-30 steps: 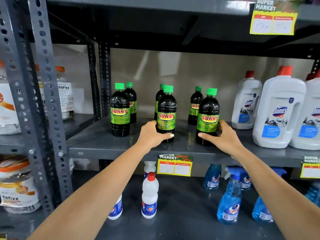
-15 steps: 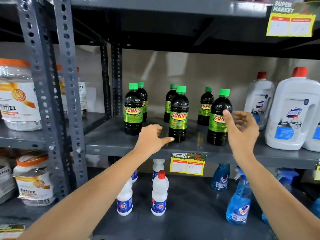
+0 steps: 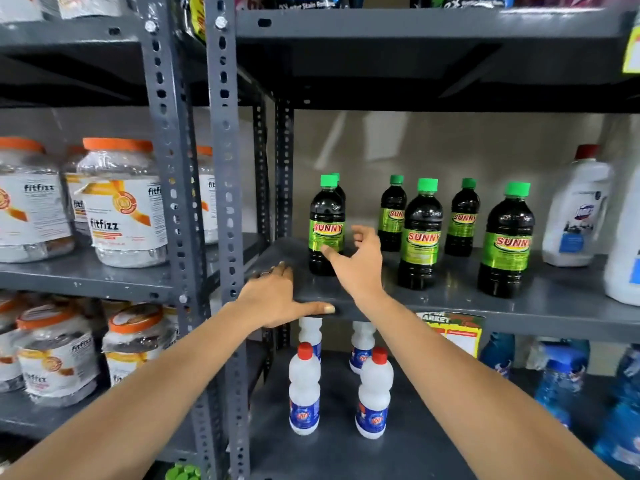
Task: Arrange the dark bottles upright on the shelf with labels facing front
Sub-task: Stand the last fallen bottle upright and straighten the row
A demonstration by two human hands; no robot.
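Observation:
Several dark bottles with green caps and green SUNNY labels stand upright on the grey shelf (image 3: 450,299). The front row holds a left bottle (image 3: 325,216), a middle bottle (image 3: 420,233) and a right bottle (image 3: 505,244), labels facing me. Smaller-looking bottles stand behind, one at the back middle (image 3: 391,209) and one at the back right (image 3: 463,216). My right hand (image 3: 360,261) hovers open just right of the left front bottle, fingers spread near its label, holding nothing. My left hand (image 3: 280,296) lies flat on the shelf's front left corner, thumb along the edge.
White jugs (image 3: 575,216) stand at the shelf's right end. White red-capped bottles (image 3: 304,393) and blue spray bottles (image 3: 561,382) sit on the shelf below. Perforated grey uprights (image 3: 225,202) stand left, with fitfizz jars (image 3: 121,209) beyond. A price tag (image 3: 450,330) hangs on the shelf edge.
My view swung left. My right hand left the right front bottle and moved across to the left front bottle. My left hand left the middle bottle and settled on the shelf corner.

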